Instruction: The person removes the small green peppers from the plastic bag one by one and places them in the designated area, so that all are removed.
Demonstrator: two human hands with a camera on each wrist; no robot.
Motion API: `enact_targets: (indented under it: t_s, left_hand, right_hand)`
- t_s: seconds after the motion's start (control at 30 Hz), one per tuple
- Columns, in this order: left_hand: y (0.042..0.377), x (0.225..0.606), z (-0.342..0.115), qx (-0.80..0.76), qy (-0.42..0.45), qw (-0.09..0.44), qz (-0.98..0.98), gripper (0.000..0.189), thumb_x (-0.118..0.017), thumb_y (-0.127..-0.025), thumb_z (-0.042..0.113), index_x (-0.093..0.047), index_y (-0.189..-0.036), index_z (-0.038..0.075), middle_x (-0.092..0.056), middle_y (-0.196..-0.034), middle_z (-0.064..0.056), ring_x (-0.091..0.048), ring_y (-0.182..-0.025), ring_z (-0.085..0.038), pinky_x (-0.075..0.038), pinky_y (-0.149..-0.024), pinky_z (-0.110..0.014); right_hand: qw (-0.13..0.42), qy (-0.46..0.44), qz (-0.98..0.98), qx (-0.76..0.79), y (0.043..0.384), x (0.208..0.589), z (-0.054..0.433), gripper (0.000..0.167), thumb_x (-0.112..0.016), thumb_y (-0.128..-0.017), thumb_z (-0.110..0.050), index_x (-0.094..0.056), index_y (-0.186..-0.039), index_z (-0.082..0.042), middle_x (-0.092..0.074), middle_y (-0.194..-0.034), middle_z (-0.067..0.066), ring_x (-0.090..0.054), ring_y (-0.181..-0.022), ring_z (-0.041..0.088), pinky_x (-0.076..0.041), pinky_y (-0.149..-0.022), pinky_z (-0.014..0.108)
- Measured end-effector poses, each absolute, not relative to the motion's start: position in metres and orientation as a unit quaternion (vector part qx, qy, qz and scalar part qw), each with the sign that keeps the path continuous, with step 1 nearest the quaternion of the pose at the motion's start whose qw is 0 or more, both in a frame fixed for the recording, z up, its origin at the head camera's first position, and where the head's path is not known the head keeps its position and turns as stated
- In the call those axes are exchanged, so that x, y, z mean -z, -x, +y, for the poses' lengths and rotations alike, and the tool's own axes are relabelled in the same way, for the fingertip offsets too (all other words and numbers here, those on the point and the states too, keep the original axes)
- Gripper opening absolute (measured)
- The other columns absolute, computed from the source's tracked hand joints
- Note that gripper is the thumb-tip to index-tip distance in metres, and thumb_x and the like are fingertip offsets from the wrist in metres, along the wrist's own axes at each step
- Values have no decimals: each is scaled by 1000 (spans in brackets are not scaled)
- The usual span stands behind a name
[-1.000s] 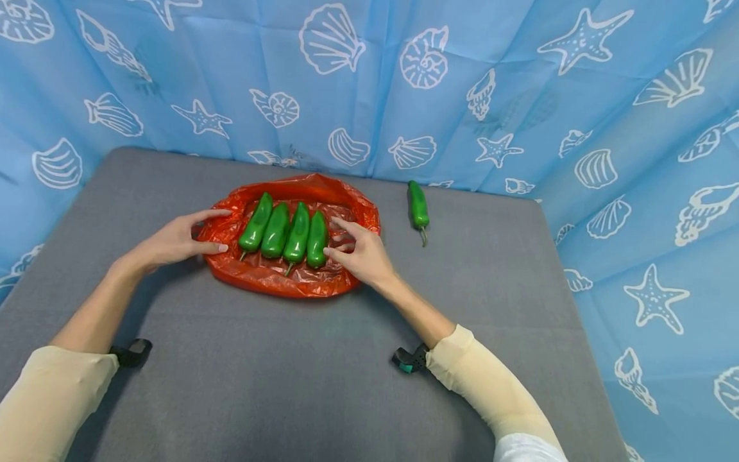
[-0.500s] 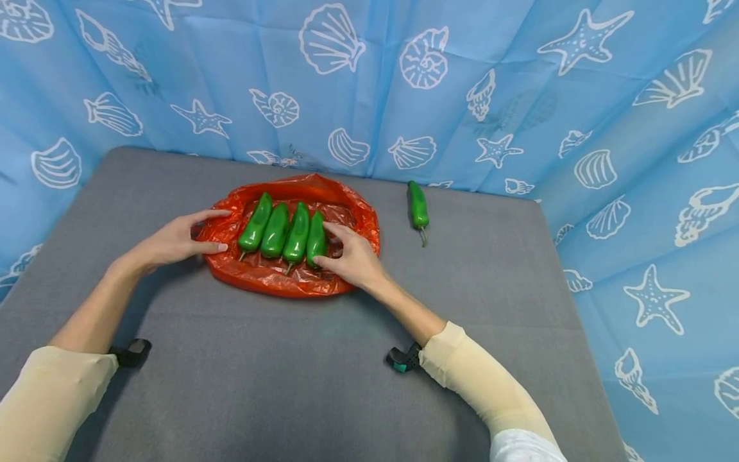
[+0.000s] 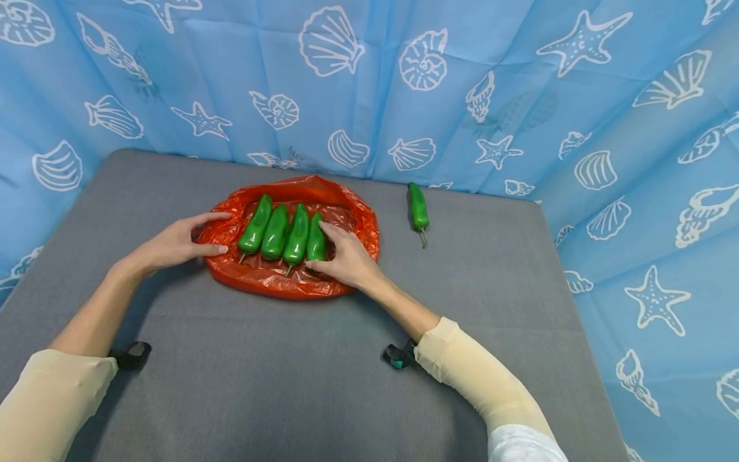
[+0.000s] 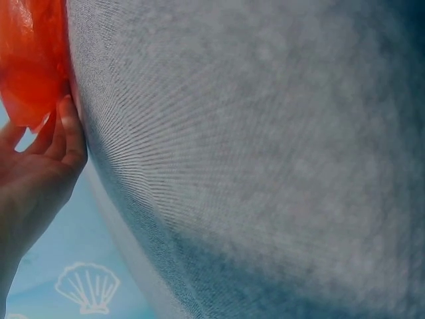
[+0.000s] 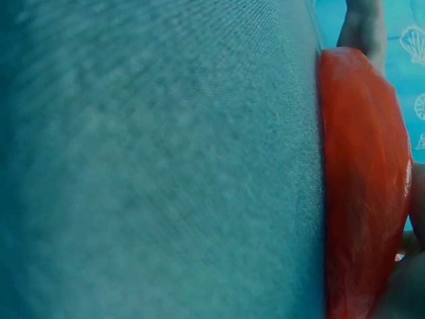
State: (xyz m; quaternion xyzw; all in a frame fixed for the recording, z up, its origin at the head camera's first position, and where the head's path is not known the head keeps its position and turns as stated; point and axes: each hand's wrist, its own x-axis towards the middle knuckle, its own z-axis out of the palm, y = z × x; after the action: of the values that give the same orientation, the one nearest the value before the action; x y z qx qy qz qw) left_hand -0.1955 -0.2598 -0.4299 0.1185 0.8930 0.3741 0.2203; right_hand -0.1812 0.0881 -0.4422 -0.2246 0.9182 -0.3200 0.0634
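Note:
A red plastic bag (image 3: 277, 285) lies spread on the grey table with its rim rolled outward. Inside it several green chili peppers (image 3: 275, 232) lie side by side. At the bag's left end, my left hand (image 3: 173, 244) holds the rim, thumb and index finger spread over it; its fingers also show against the bag in the left wrist view. My right hand (image 3: 349, 260) grips the rightmost chili pepper (image 3: 315, 239) in the bag, thumb at its near end and index finger at its far part. The other right fingers are hidden.
Another green chili pepper (image 3: 418, 208) lies on the grey table (image 3: 277, 372) to the right of the bag, stem toward me. A blue curtain (image 3: 369, 83) with white shell and starfish prints hangs behind the table and along its right side.
My right hand has moved left from beside the rightmost chili pepper and now has thumb and index finger on it. The left hand and the bag have barely moved.

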Motion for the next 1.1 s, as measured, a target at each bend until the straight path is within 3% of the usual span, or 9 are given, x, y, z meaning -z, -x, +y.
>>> enact_targets:
  t_s: [0.07,0.17,0.27,0.43,0.7,0.93,1.1]
  left_hand:
    - [195,430,-260,-377,-119,218,892,78,-67,-95,37,-27,-157,13,-30,-152,-29,-54,-103,-36,-45,-88,-50]
    - [195,430,-260,-382,-119,215,891,78,-68,-95,36,-28,-157,13,-22,-157,-30,-39,-128,-44,-34,-103,-65]
    - [195,429,-260,-388,-116,216,889,77,-68,-95,37,-28,-157,14,-19,-159,-30,-29,-137,-49,-25,-107,-70]
    - [195,429,-259,-387,-114,217,889,77,-67,-95,39,-29,-157,14,-18,-159,-30,-22,-141,-51,-22,-108,-71]
    - [196,430,-259,-386,-111,219,889,77,-67,-95,40,-30,-157,15,-17,-159,-30,-19,-142,-52,-19,-109,-71]
    - [195,430,-258,-383,-107,221,890,78,-66,-95,41,-28,-157,13,-20,-158,-31,-28,-138,-50,-25,-107,-70]
    - [195,430,-258,-381,-104,220,892,78,-66,-95,42,-28,-157,14,-21,-157,-30,-35,-130,-45,-29,-105,-69]
  right_hand:
    - [60,230,919,314,182,443,87,90,-81,-83,-40,-37,-152,-4,-42,-154,13,-39,-141,25,-25,-119,39]
    - [56,233,922,306,182,444,86,92,-81,-82,-42,-36,-153,-5,-41,-154,14,-39,-142,25,-26,-118,40]
    - [55,234,924,296,183,444,85,94,-82,-81,-42,-34,-154,-8,-40,-155,12,-39,-141,24,-30,-114,37]
    - [50,238,924,296,184,446,85,90,-81,-82,-40,-35,-155,-10,-41,-154,12,-42,-139,24,-34,-110,37]
    - [43,234,918,317,186,448,88,87,-80,-83,-36,-37,-154,-9,-43,-154,11,-43,-139,24,-31,-115,36]
    - [56,218,911,347,184,447,92,85,-80,-84,-37,-38,-154,-13,-41,-155,9,-40,-141,25,-30,-116,38]
    - [61,208,902,374,185,446,96,83,-79,-84,-36,-38,-154,-17,-39,-157,6,-42,-139,21,-39,-110,36]
